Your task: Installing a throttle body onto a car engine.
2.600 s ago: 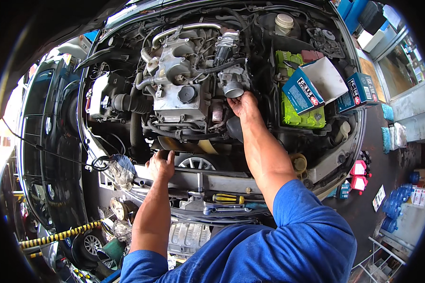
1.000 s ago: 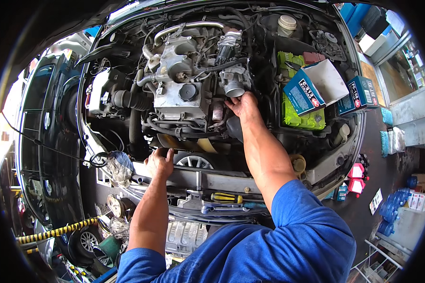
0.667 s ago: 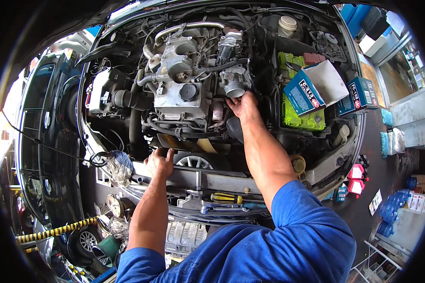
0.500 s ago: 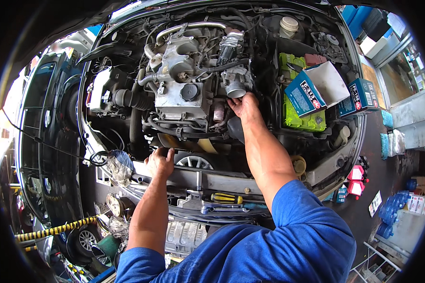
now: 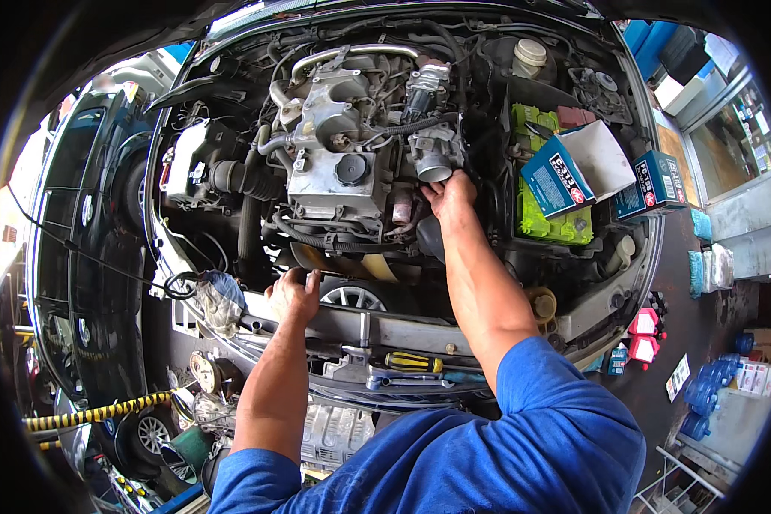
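An engine [image 5: 334, 184] with a black oil cap [image 5: 351, 169] fills the open bay in front of me. My right hand [image 5: 453, 197] is at the round silver mouth of the throttle body [image 5: 435, 163], with fingers curled under and around its lower rim. Part of those fingertips is hidden behind the metal. My left hand [image 5: 294, 296] leans on the front crossmember [image 5: 403, 330], its fingers bent over the far edge. Beyond that hand, a fan blade [image 5: 377, 267] and a spoked wheel rim [image 5: 353, 295] show in the gap.
A blue-and-white carton [image 5: 565, 176] lies open on the yellow-green battery [image 5: 557, 224], with another blue carton [image 5: 651, 184] beside it. A yellow-black screwdriver [image 5: 413, 361] and wrenches [image 5: 403, 379] lie along the front edge. A crumpled rag [image 5: 218, 304] hangs at left.
The view has shifted very slightly. Both hands stay where they were, the right at the throttle body and the left on the crossmember.
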`<state>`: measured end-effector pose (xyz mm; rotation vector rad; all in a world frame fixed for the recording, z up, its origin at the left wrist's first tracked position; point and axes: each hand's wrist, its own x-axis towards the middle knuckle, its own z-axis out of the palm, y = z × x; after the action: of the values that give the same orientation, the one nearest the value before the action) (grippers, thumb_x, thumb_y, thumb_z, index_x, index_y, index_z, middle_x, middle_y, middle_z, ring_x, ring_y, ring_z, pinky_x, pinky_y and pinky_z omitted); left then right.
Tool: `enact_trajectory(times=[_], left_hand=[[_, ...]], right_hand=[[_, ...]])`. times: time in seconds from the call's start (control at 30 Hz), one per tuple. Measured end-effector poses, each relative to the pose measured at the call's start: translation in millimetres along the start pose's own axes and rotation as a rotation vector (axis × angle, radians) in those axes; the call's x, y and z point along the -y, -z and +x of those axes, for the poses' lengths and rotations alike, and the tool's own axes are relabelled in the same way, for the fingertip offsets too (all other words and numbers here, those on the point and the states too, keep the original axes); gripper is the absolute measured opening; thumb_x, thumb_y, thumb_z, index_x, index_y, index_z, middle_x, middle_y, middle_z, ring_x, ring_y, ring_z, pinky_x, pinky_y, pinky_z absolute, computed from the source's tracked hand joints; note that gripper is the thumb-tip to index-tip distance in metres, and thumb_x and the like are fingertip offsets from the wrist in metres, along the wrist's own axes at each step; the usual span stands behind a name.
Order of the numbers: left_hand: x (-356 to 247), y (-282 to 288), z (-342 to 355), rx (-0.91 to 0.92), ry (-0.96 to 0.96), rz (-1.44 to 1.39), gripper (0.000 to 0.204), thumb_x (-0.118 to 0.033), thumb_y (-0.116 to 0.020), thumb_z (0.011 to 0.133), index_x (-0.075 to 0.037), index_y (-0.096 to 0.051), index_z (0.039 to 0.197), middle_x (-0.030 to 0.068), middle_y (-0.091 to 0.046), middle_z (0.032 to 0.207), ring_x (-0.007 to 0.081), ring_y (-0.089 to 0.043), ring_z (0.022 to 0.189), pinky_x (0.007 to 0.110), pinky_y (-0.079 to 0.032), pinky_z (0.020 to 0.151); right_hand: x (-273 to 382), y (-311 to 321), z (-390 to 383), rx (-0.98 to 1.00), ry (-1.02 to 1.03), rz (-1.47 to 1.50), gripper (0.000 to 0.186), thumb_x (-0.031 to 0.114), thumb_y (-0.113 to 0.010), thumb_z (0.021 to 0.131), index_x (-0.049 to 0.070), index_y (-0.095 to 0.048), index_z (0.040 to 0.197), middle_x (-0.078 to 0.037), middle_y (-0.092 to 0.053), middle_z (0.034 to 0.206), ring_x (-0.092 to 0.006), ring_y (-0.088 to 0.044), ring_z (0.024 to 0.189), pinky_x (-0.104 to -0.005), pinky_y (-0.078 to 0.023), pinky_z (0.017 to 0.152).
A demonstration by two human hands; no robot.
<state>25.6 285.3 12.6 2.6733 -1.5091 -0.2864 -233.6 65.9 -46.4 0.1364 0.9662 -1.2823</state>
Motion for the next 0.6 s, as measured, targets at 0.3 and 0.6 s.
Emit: enact_trajectory(times=[0.3, 0.6], left_hand=[[1.9, 1.5, -2.1, 0.036, 0.007, 0.011, 0.047, -0.052, -0.052, 0.085, -0.012, -0.066, 0.107, 0.0074, -0.065, 0.109, 0.0236, -0.056, 0.109, 0.040, -0.032, 0.099], [5.3, -3.3, -0.3, -0.011, -0.004, 0.000, 0.046, -0.050, -0.054, 0.084, -0.011, -0.067, 0.105, 0.0084, -0.067, 0.106, 0.0249, -0.059, 0.107, 0.040, -0.034, 0.097]], right_hand=[[-7.2, -37.8, -24.0, -0.293, 0.409, -0.106, 0.024, 0.012, -0.068, 0.081, 0.000, -0.056, 0.099, -0.010, -0.062, 0.089, -0.0208, -0.059, 0.069, -0.0340, -0.048, 0.058], [-18.1, -32.2, 3.9, -0.313, 0.487, -0.153, 0.025, 0.012, -0.071, 0.080, -0.003, -0.060, 0.098, -0.013, -0.065, 0.097, -0.0209, -0.061, 0.083, -0.0352, -0.049, 0.076]])
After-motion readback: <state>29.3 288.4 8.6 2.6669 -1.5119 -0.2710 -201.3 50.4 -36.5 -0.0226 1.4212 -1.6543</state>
